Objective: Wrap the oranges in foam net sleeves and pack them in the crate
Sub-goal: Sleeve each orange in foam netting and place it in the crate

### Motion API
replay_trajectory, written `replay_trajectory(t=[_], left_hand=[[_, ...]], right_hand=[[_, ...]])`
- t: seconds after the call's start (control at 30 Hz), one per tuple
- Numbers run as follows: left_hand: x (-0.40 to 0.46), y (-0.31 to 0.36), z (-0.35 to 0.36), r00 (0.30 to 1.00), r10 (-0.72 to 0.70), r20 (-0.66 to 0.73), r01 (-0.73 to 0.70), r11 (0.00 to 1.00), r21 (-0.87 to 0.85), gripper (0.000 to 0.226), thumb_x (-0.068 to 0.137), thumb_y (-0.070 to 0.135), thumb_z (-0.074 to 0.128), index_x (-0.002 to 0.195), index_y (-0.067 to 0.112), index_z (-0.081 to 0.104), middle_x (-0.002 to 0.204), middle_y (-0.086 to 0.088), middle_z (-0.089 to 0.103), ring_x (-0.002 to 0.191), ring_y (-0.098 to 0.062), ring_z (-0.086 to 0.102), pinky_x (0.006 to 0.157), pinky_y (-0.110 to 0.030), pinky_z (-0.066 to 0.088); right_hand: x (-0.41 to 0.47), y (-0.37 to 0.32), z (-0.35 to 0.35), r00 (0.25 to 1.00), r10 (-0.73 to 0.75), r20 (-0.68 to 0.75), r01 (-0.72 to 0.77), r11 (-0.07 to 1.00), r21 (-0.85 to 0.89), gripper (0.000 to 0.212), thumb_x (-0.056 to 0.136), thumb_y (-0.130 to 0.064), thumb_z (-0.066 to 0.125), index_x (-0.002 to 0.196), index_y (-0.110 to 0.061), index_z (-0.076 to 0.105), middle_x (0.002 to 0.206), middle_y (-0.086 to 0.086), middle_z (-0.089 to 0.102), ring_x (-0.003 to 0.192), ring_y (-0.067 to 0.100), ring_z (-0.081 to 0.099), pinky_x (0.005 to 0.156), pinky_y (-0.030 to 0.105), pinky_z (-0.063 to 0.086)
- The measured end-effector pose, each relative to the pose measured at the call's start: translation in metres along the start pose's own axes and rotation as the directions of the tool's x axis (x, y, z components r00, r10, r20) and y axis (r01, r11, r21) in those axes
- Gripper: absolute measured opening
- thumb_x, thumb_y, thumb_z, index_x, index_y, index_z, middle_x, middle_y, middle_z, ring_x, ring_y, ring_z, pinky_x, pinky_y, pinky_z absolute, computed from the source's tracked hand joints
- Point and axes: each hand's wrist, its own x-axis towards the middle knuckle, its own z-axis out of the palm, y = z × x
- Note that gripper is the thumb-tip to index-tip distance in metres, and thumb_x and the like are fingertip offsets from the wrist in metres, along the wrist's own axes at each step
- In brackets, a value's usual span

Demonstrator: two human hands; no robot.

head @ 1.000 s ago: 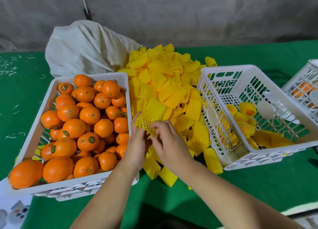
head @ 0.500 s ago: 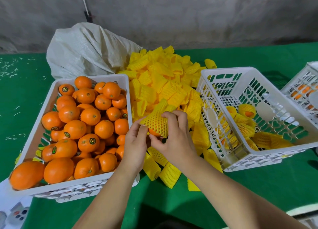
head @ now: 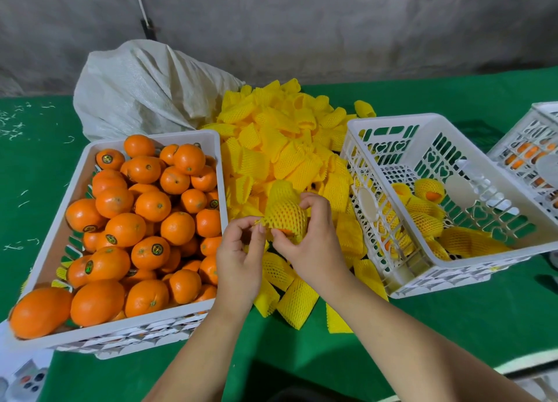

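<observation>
While the right hand [head: 314, 241] curls its fingers [head: 311, 199] round a foam net sleeve [head: 285, 217] with an orange [head: 285, 232] showing at its lower opening, the left hand [head: 241, 256] pinches the sleeve's left edge between thumb and forefinger. The pair is held above the heap of loose yellow sleeves [head: 287, 148] — between the two white crates, touching neither rim. The left crate [head: 217, 166] is piled above its edge with bare oranges [head: 151, 205]; its right wall stands just beside the left hand. The right crate [head: 392, 123], tilted, holds a few wrapped oranges [head: 425, 223] along its near side, with much of its floor bare. Stray sleeves spill onto the green worktop [head: 453, 320] — open cloth lies near the person's forearms. A grey sack [head: 145, 90] sits behind the left crate, and another crate [head: 531, 148] is cut by the right edge.
</observation>
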Motion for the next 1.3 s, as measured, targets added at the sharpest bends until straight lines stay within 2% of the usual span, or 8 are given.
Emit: replay_trajectory(t=[0.2,0.33,0.4,0.5,0.73,0.87,1.07,1.3], left_hand=[[-0.001,0.003,-0.001,0.991,-0.032,0.128,0.042,0.996,-0.074,0.017,0.102,0.052,0.056,0.108,0.041,0.067,0.093,0.009,0.064,0.086,-0.012,0.06,0.075,-0.026,0.05],[0.009,0.005,-0.005,0.948,-0.204,0.243,0.244,0.958,-0.148,0.058,0.096,0.08,0.043,0.134,0.04,0.059,0.114,0.017,0.069,0.105,-0.013,0.066,0.093,-0.034,0.057],[0.009,0.005,-0.002,0.891,-0.232,0.391,0.303,0.944,-0.13,0.058,0.099,0.079,0.032,0.142,0.048,0.057,0.134,0.007,0.068,0.124,-0.02,0.065,0.102,-0.039,0.056],[0.005,0.003,-0.001,0.819,-0.31,0.482,0.428,0.891,-0.153,0.064,0.099,0.078,0.028,0.134,0.039,0.066,0.118,-0.026,0.07,0.095,-0.036,0.068,0.088,-0.053,0.056],[0.013,0.009,-0.007,0.853,-0.329,0.406,0.486,0.784,-0.386,0.063,0.094,0.071,0.048,0.143,0.033,0.061,0.147,-0.006,0.063,0.119,-0.029,0.066,0.077,-0.036,0.057],[0.012,0.007,-0.011,0.854,-0.34,0.394,0.492,0.774,-0.399,0.105,0.068,0.074,0.083,0.143,0.005,0.055,0.135,-0.016,0.069,0.12,-0.032,0.067,0.093,-0.045,0.058],[0.012,0.0,-0.011,0.874,-0.306,0.379,0.44,0.828,-0.348,0.086,0.062,0.055,0.097,0.123,0.0,0.069,0.123,-0.024,0.073,0.113,-0.038,0.068,0.097,-0.049,0.056],[0.011,-0.005,-0.007,0.875,-0.27,0.402,0.368,0.911,-0.189,0.054,0.089,0.019,0.083,0.136,0.006,0.06,0.128,-0.012,0.074,0.12,-0.034,0.069,0.097,-0.045,0.06]], right_hand=[[0.003,0.003,0.003,0.986,0.164,-0.041,-0.155,0.973,0.171,0.058,0.078,-0.028,0.08,0.123,-0.026,0.044,0.122,-0.002,0.048,0.112,0.015,0.048,0.087,0.033,0.046],[0.004,-0.001,0.001,0.998,0.0,-0.07,0.013,0.983,0.185,0.051,0.084,-0.042,0.076,0.127,-0.033,0.051,0.123,-0.011,0.043,0.121,0.003,0.049,0.09,0.012,0.043],[0.003,-0.004,0.003,0.996,-0.077,-0.038,0.083,0.98,0.182,0.047,0.091,-0.053,0.07,0.133,-0.035,0.057,0.125,-0.012,0.042,0.119,0.005,0.054,0.087,0.009,0.046],[0.0,-0.006,0.005,0.997,-0.053,0.05,0.04,0.969,0.245,0.042,0.1,-0.055,0.059,0.14,-0.04,0.06,0.126,-0.009,0.038,0.079,0.022,0.065,0.057,0.031,0.058],[-0.004,-0.005,0.0,0.959,-0.282,-0.04,0.282,0.959,0.001,0.039,0.102,-0.012,0.047,0.137,-0.014,0.065,0.108,-0.006,0.044,0.083,-0.003,0.049,0.069,0.006,0.042],[-0.009,-0.009,-0.004,0.95,-0.312,0.0,0.311,0.946,0.09,0.04,0.096,-0.011,0.056,0.136,-0.015,0.059,0.11,-0.009,0.047,0.099,-0.013,0.055,0.075,0.011,0.051],[-0.007,-0.018,-0.005,0.984,0.104,0.145,-0.165,0.837,0.521,0.043,0.086,-0.055,0.07,0.109,-0.027,0.047,0.085,-0.017,0.057,0.077,0.005,0.055,0.066,0.024,0.045],[0.003,-0.003,-0.004,0.831,0.265,0.49,-0.472,0.802,0.367,0.089,0.064,-0.062,0.084,0.143,-0.045,0.047,0.144,0.001,0.058,0.129,0.019,0.06,0.101,0.04,0.055]])
